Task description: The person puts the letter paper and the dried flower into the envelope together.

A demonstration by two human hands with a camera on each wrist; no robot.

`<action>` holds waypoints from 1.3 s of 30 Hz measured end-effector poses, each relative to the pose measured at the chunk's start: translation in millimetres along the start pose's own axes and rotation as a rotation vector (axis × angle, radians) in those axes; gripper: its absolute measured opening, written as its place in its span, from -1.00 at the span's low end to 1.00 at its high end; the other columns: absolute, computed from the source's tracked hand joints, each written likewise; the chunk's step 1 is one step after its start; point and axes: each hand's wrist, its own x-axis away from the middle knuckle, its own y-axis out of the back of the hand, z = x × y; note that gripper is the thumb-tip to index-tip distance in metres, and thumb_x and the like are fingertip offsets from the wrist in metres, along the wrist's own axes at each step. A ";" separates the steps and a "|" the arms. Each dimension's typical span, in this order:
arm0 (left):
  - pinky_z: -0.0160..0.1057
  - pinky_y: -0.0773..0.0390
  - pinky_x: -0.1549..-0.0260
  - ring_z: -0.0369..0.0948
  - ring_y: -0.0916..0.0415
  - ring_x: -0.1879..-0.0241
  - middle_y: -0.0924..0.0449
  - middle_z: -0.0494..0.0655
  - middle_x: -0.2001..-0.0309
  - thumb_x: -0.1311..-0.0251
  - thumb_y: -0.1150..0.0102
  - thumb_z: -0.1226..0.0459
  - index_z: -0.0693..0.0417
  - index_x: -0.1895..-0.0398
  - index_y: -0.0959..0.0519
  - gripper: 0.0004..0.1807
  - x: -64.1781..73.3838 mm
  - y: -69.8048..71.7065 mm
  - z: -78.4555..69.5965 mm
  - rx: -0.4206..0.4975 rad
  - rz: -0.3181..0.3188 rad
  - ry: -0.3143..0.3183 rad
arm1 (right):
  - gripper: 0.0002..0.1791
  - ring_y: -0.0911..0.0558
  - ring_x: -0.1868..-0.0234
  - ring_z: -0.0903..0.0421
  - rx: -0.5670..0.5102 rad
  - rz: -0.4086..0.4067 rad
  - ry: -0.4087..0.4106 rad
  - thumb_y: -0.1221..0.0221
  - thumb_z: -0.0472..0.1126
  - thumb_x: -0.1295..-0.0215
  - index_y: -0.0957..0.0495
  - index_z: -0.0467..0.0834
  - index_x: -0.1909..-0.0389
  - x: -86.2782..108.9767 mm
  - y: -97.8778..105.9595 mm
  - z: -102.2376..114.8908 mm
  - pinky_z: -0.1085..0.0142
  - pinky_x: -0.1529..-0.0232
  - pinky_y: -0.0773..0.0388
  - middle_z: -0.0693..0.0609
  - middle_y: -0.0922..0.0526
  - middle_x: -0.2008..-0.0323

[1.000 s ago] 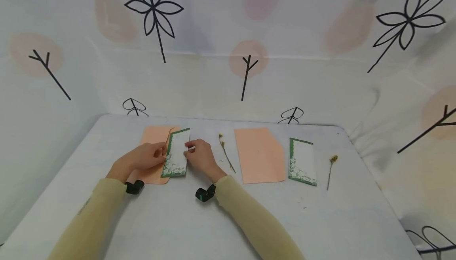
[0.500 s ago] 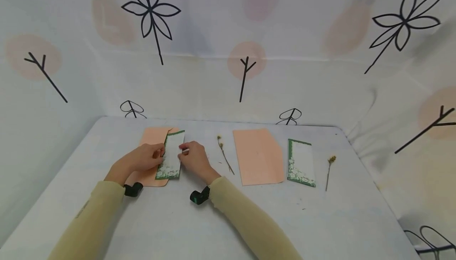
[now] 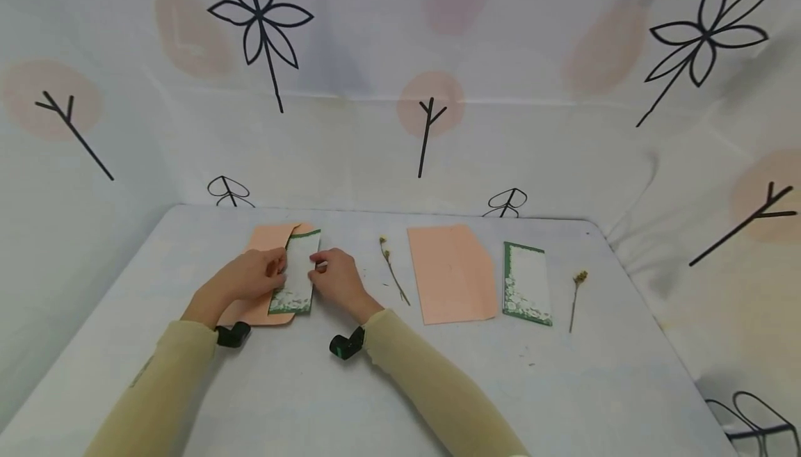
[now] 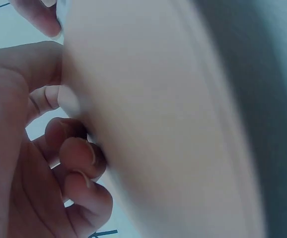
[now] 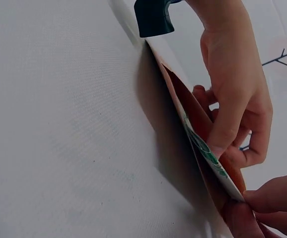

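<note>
A white card with a green floral border (image 3: 297, 273) lies partly inside the mouth of a peach envelope (image 3: 269, 236). My left hand (image 3: 253, 276) pinches the envelope's opening edge. Seen from the right wrist, the envelope (image 5: 183, 94) gapes, and the card (image 5: 218, 170) sits between its two layers, with the left thumb right at the card. On the card's outer edge, my right hand (image 3: 340, 279) has thumb and fingers pinched. The envelope's broad peach side (image 4: 153, 119) fills the left wrist view, hiding the card there.
To the right lie a dried flower stem (image 3: 393, 269), a second peach envelope (image 3: 452, 276), another green-bordered card (image 3: 528, 283) and a second dried flower (image 3: 576, 297). Small dark bits (image 3: 530, 364) are scattered on the white table (image 3: 375, 401). A patterned cloth (image 3: 350, 151) rises behind.
The card has slid left, further into the envelope's mouth, and the right hand has moved left with it. The left hand has stayed at the envelope's edge.
</note>
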 end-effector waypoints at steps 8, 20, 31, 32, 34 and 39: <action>-0.23 -0.25 0.53 -0.19 -0.31 0.57 -0.29 -0.16 0.58 -0.24 -0.15 0.27 -0.04 0.35 -0.37 -0.86 -0.1 -2.8 2.1 0.050 -0.029 -0.021 | -0.71 -0.57 0.28 0.27 0.011 0.010 0.001 -0.29 -0.29 -0.25 -0.67 -0.23 0.01 -3.9 -7.1 3.2 0.49 0.27 -0.46 0.03 -0.59 0.24; -0.25 -0.25 0.55 -0.21 -0.27 0.61 -0.27 -0.18 0.60 -0.24 -0.11 0.31 -0.06 0.33 -0.38 -0.89 0.5 -7.2 4.7 0.072 -0.064 -0.059 | -0.77 -0.62 0.34 0.36 -0.080 0.021 -0.016 -0.31 -0.28 -0.27 -0.68 -0.19 0.06 -7.3 -23.7 0.0 0.51 0.34 -0.49 0.07 -0.70 0.27; -0.25 -0.24 0.54 -0.21 -0.28 0.59 -0.28 -0.18 0.59 -0.24 -0.12 0.30 -0.06 0.33 -0.38 -0.89 -2.3 -7.1 4.2 0.085 -0.060 -0.058 | -0.79 -0.61 0.36 0.36 -0.223 -0.060 -0.025 -0.35 -0.27 -0.21 -0.66 -0.15 0.13 -6.5 -24.8 -6.1 0.47 0.31 -0.52 0.16 -0.65 0.34; -0.26 -0.24 0.54 -0.21 -0.28 0.59 -0.28 -0.18 0.59 -0.23 -0.12 0.30 -0.06 0.33 -0.38 -0.89 -2.3 -7.2 3.7 0.086 -0.061 -0.058 | -0.81 -0.60 0.38 0.36 -0.229 -0.072 -0.021 -0.35 -0.29 -0.20 -0.66 -0.16 0.16 -6.4 -24.8 -6.6 0.47 0.33 -0.52 0.16 -0.64 0.35; -0.26 -0.25 0.53 -0.21 -0.28 0.58 -0.28 -0.18 0.59 -0.22 -0.12 0.31 -0.05 0.32 -0.39 -0.89 -1.9 -7.3 2.3 0.094 -0.065 -0.059 | -0.84 -0.58 0.41 0.37 -0.236 -0.096 -0.017 -0.36 -0.30 -0.19 -0.65 -0.15 0.21 -6.4 -25.6 -8.2 0.47 0.35 -0.51 0.19 -0.62 0.39; -0.26 -0.26 0.53 -0.21 -0.28 0.57 -0.29 -0.18 0.59 -0.22 -0.11 0.32 -0.04 0.31 -0.40 -0.90 0.4 -9.2 -0.5 0.108 -0.070 -0.065 | -0.87 -0.58 0.41 0.38 -0.241 -0.105 -0.038 -0.36 -0.29 -0.19 -0.65 -0.09 0.25 -3.0 -27.4 -9.3 0.46 0.33 -0.50 0.23 -0.65 0.40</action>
